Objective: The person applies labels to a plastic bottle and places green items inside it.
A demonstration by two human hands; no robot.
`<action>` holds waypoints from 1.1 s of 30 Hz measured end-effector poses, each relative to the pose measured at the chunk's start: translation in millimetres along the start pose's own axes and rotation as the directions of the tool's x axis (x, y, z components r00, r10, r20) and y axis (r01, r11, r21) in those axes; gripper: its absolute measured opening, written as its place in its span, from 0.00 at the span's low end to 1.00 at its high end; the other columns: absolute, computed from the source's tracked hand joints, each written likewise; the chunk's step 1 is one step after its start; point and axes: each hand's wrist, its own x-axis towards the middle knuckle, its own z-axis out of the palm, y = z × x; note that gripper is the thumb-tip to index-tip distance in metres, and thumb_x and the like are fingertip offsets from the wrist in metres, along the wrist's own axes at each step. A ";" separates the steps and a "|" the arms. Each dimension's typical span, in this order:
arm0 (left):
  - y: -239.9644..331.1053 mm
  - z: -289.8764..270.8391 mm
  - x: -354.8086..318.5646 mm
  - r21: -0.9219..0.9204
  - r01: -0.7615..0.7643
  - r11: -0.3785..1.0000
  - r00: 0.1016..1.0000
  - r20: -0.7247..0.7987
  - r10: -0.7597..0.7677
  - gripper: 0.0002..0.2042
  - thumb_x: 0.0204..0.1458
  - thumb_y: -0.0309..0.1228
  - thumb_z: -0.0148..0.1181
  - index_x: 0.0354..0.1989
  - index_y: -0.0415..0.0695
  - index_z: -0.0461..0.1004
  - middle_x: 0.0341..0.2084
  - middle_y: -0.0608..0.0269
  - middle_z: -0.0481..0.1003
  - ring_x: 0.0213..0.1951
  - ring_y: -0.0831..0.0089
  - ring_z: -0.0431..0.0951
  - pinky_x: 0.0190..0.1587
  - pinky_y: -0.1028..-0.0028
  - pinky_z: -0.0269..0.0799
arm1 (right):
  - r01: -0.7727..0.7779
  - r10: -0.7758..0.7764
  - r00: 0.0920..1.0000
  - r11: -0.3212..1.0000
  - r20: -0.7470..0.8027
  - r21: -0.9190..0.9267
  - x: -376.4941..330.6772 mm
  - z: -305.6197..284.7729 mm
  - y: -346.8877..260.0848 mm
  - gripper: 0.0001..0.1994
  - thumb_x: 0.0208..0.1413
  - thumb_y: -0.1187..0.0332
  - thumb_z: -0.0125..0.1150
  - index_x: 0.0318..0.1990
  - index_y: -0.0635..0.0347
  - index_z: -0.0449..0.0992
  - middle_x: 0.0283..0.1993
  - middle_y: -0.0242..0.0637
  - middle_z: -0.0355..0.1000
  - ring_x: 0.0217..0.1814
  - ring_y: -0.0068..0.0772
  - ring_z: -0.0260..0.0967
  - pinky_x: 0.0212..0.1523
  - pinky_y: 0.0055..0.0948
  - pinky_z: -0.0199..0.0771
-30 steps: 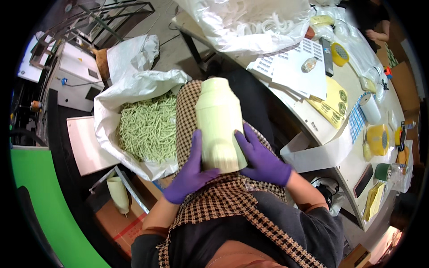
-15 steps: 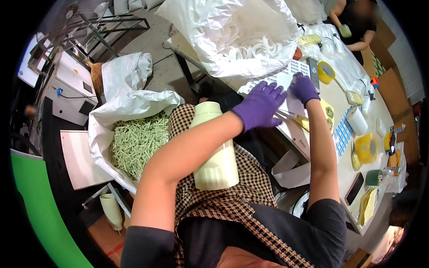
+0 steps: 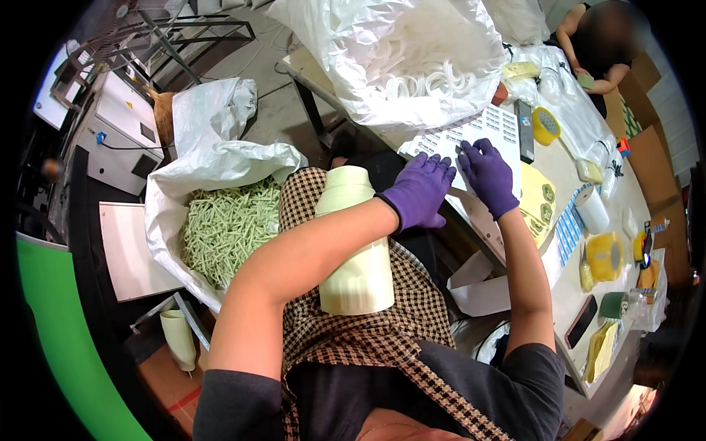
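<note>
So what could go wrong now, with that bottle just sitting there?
The cream bottle rests on the checked apron with neither hand gripping it, so it might roll off. The open white bag of green sticks is close beside, so it could tumble in there. Both the left hand and right hand are at the printed sheets, which might crease or slip if tugged.

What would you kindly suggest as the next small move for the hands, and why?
Probably the right hand should gently peel from the label sheet while the left hand steadies it: both hands are at the sheet, the right one curled over it, and the bottle rests on the lap, gripped by neither.
</note>
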 end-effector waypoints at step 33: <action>-68.1 49.5 -166.7 -0.866 -0.241 0.438 0.800 -0.433 -0.416 0.32 0.68 0.53 0.48 0.69 0.39 0.64 0.67 0.49 0.63 0.71 0.58 0.59 0.74 0.61 0.51 | 0.368 -0.347 0.917 0.926 -0.196 0.084 -90.9 -34.2 -202.3 0.26 0.48 0.65 0.73 0.58 0.35 0.80 0.43 0.30 0.64 0.36 0.30 0.66 0.32 0.29 0.71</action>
